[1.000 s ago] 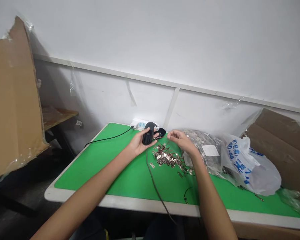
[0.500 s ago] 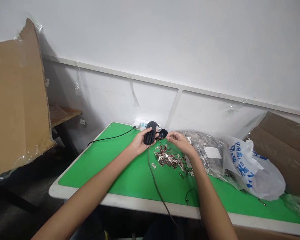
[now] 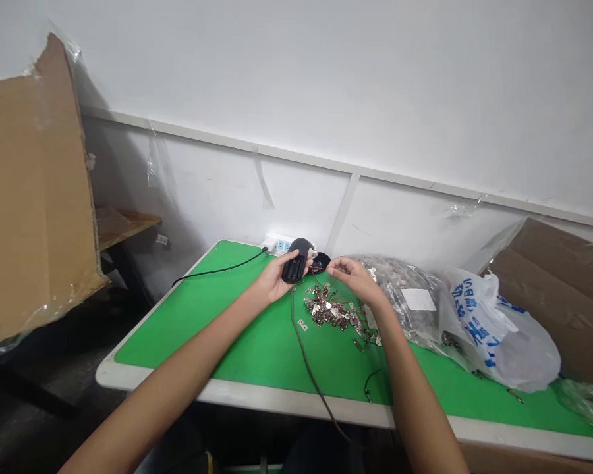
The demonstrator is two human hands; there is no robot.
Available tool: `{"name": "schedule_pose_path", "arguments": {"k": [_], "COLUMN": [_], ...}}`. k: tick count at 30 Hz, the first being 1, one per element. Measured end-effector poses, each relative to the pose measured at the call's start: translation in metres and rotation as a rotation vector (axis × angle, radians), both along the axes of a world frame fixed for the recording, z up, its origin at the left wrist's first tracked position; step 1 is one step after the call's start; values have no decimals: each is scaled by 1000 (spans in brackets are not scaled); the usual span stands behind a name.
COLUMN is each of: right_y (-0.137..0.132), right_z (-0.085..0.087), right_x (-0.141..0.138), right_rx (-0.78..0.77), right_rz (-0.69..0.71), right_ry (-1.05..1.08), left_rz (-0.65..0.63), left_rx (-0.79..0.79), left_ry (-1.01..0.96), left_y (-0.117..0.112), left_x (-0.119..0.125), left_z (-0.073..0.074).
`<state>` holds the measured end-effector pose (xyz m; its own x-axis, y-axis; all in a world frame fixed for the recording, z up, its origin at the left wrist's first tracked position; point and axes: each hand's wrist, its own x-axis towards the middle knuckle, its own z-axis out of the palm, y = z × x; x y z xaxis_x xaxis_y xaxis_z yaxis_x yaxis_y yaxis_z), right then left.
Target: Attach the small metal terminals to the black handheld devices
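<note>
My left hand (image 3: 275, 275) is closed around a black plastic housing (image 3: 296, 260) with a rounded top and a recessed compartment facing me. Right beside it is a second black, cup-shaped piece (image 3: 320, 259), partly behind the fingers. A thin reddish wire runs from there to my right hand (image 3: 346, 271), whose thumb and forefinger pinch its end. Below both hands lies a pile of small metal contact plates (image 3: 329, 311), some with red and dark wires. Two loose silvery plates (image 3: 302, 324) rest to the left of the pile.
A white power strip (image 3: 279, 242) with a plugged-in black cable (image 3: 217, 270) stands by the wall. A grey cord (image 3: 305, 359) crosses the green tabletop (image 3: 188, 329). Clear bags of parts (image 3: 400, 286) and a white plastic bag (image 3: 518, 355) fill the right side. Cardboard (image 3: 29, 197) stands left.
The cup-shaped piece now shows more of its inside, and the reddish wire looks stretched toward my right fingertips. Both hands stay nearly in place; the view has shifted slightly.
</note>
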<state>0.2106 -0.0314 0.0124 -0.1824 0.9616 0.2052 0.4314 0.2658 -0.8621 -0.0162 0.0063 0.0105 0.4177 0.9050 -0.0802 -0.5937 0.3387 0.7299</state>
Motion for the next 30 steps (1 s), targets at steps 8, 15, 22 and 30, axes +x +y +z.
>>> {"name": "schedule_pose_path", "arguments": {"k": [8, 15, 22, 30], "right_y": [0, -6, -13, -11], "right_z": [-2, -2, 11, 1], "right_x": [-8, -26, -25, -43], "right_rx": [96, 152, 179, 283], "right_rz": [17, 81, 26, 22], "right_ry": [-75, 34, -92, -7], "left_rz": [-62, -47, 169, -168], "left_rx": [-60, -54, -57, -58], "left_ry": [45, 22, 146, 18], "left_y": [-9, -12, -9, -7], "left_x": [8, 11, 10, -1], "left_z": [0, -1, -2, 0]}}
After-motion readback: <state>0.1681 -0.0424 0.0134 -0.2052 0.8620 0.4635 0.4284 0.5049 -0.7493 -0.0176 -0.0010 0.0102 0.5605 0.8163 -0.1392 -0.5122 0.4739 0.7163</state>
